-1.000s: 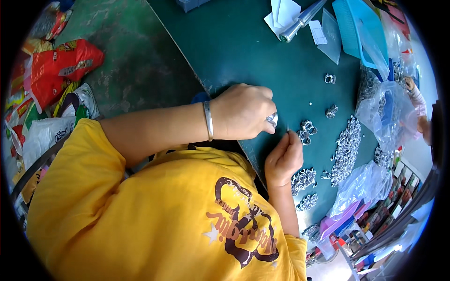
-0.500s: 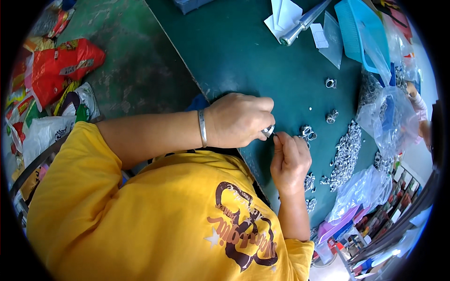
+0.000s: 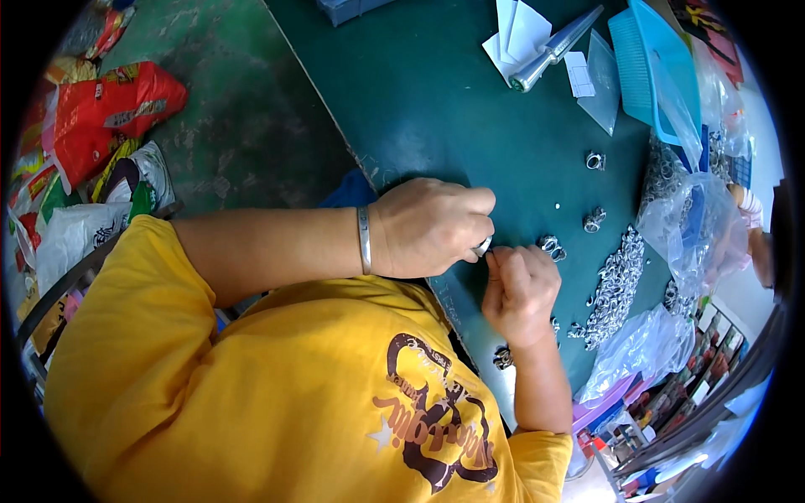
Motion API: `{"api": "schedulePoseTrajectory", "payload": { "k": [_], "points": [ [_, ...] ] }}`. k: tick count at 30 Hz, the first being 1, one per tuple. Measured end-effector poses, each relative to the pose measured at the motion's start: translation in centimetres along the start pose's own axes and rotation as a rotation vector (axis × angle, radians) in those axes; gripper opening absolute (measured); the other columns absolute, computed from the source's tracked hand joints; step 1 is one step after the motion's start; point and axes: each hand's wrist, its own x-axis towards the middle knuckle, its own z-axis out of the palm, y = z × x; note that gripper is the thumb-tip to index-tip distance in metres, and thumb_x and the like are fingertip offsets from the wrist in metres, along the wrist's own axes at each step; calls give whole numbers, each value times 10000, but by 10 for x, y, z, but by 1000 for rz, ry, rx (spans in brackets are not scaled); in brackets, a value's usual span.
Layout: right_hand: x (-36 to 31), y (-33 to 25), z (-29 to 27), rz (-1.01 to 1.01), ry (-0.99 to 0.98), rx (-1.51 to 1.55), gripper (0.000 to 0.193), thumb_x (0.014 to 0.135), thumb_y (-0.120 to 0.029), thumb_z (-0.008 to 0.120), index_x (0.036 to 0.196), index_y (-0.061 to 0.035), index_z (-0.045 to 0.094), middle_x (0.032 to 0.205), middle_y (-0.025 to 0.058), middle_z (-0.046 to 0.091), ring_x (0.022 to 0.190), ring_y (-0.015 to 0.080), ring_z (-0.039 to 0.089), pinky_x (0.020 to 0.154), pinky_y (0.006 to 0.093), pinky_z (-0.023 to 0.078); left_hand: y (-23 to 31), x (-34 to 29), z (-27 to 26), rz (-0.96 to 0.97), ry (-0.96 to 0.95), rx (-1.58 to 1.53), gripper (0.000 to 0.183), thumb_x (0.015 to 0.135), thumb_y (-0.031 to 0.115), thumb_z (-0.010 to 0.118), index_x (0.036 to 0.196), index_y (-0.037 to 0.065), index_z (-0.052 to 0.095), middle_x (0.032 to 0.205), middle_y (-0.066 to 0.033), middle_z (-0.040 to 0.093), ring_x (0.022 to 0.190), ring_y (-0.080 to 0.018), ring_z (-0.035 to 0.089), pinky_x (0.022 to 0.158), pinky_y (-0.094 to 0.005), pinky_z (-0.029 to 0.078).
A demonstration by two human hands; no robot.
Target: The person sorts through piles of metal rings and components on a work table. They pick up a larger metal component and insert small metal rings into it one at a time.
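Observation:
My left hand (image 3: pixel 434 228), with a silver bangle at its wrist, is closed around a shiny silver ring (image 3: pixel 482 246) at the fingertips. Part of the ring is hidden by the fingers. Close beside it, my right hand (image 3: pixel 524 293) is closed in a pinch against the ring; whatever lies between its fingertips is too small to make out. Just past the right knuckles lies a cluster of silver rings (image 3: pixel 553 247). Two more small ring clusters, one nearer (image 3: pixel 594 220) and one farther (image 3: pixel 595 160), sit on the green table (image 3: pixel 444 109).
A long pile of small silver pieces (image 3: pixel 616 289) lies to the right, beside clear plastic bags (image 3: pixel 696 222). Farther off are a turquoise basket (image 3: pixel 633 71), a tapered metal rod (image 3: pixel 558 49) and white papers (image 3: pixel 516 33). Red bags (image 3: pixel 117 113) lie on the floor at left. Another person's arm (image 3: pixel 750 210) shows at far right.
Both hands stay together at the ring, with small shifts of the fingers. The view has moved slightly, and a dark ring cluster now shows beside my right wrist.

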Motion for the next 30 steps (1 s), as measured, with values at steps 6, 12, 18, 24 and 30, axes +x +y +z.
{"api": "schedulePoseTrajectory", "payload": {
  "k": [6, 12, 18, 24, 30],
  "points": [
    [18, 26, -10, -198, -145, 99, 159, 664, 12, 692, 773, -46, 592, 627, 57, 516, 537, 251, 524, 500, 377, 407, 0, 0, 1, 5, -8, 6, 225, 721, 81, 771, 898, 18, 646, 861, -103, 534, 735, -286, 615, 661, -378, 516],
    [23, 37, -8, -281, -171, 162, 145, 676, -17, 705, 768, -50, 598, 633, 49, 521, 540, 244, 521, 516, 371, 419, -1, -1, 1, 13, -17, -6, 198, 737, 84, 754, 889, 20, 645, 865, -103, 538, 742, -270, 617, 660, -374, 515],
    [28, 49, -6, -360, -226, 229, 156, 661, -35, 714, 768, -55, 603, 658, 52, 548, 556, 245, 527, 523, 369, 431, -3, -1, 2, 48, -8, -9, 199, 732, 98, 752, 890, 30, 651, 862, -94, 541, 741, -265, 613, 661, -370, 514],
    [42, 49, -18, -388, -286, 112, 140, 685, -41, 713, 796, -66, 632, 697, 42, 570, 595, 236, 549, 524, 356, 445, -3, 0, 0, 35, -28, 24, 195, 743, 129, 749, 884, 33, 654, 867, -92, 549, 737, -267, 614, 661, -366, 517],
    [21, 31, -27, -150, -204, -47, 335, 707, 32, 685, 1036, -31, 688, 757, 60, 594, 619, 257, 560, 568, 367, 497, -1, 0, 3, 19, 26, 42, 206, 733, 108, 768, 885, 22, 659, 859, -96, 543, 736, -269, 621, 668, -363, 525]
  ]
}}
